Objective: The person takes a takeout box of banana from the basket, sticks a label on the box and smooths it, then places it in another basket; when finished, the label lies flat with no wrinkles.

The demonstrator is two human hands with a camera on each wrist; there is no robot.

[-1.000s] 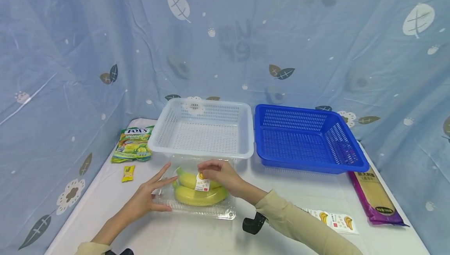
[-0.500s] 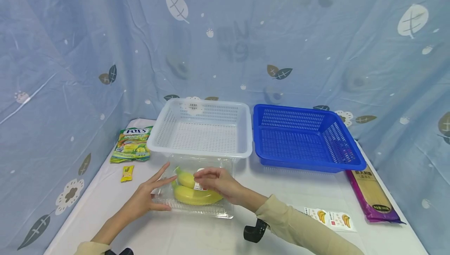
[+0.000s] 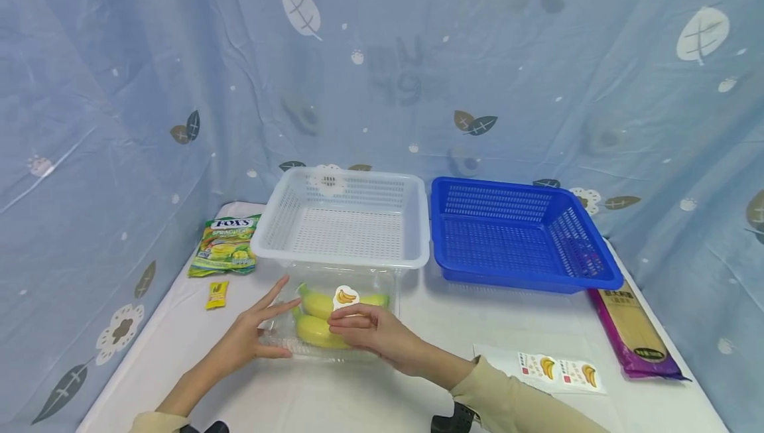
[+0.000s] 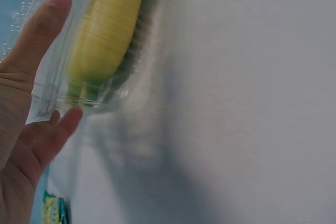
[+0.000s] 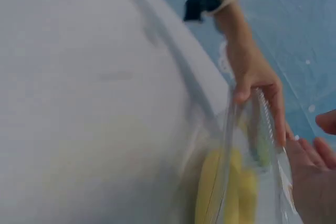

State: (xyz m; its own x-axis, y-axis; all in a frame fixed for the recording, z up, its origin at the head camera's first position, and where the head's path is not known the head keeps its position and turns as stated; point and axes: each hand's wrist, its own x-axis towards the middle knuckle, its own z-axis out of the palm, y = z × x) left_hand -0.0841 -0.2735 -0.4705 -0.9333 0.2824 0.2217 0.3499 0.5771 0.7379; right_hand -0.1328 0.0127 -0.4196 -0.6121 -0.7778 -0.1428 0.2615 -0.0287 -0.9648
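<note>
A clear plastic box (image 3: 382,280) with yellow bananas (image 3: 313,330) inside lies in front of the white basket. My left hand (image 3: 245,333) holds its left end, thumb at the near edge and spread fingers toward the lid. The left wrist view shows that thumb along the box's side and fingertips at its end. On the lid sits a white label (image 3: 345,296) with a banana picture; its lower part is hidden by my right hand (image 3: 376,335). The right fingertips touch the lid there, with thumb and fingers apart in the right wrist view.
Behind the box stand a white basket (image 3: 256,247) and a blue basket (image 3: 513,278). At left lie a green candy bag (image 3: 223,247) and a small yellow packet (image 3: 217,294). At right are a banana label sheet (image 3: 507,360) and a purple noodle pack (image 3: 635,333).
My right hand has let go of the label's top and slid down toward the near side, uncovering the banana picture. The left hand and the box stay in place.
</note>
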